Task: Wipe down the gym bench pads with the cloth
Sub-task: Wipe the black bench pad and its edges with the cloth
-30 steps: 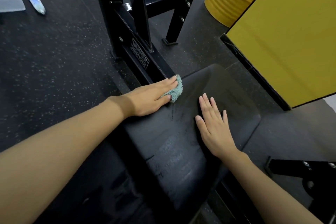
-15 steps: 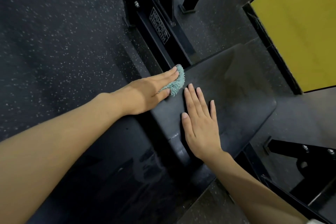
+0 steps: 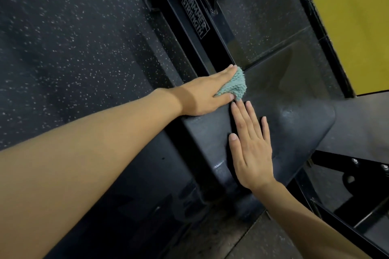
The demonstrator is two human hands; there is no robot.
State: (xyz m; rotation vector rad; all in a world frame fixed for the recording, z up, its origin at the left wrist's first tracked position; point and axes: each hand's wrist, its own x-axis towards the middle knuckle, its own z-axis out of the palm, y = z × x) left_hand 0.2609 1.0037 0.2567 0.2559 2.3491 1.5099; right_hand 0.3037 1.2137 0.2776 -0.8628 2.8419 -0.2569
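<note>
The black padded vinyl bench pad [image 3: 294, 101] lies in the middle, a black steel frame beam [image 3: 189, 17] running off from its far left corner over the dark speckled rubber floor [image 3: 73, 38], a flat yellow wall panel [image 3: 353, 17] standing to its far right. The bunched teal shaggy cloth [image 3: 234, 86] sits on the pad's far left corner, held by the left hand [image 3: 202, 95]; the right hand [image 3: 250, 149] lies flat on the pad just nearer, fingertips beside the cloth.

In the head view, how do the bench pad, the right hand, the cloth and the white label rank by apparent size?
1. bench pad
2. right hand
3. cloth and label: alike, cloth partly hidden, so unranked.
</note>
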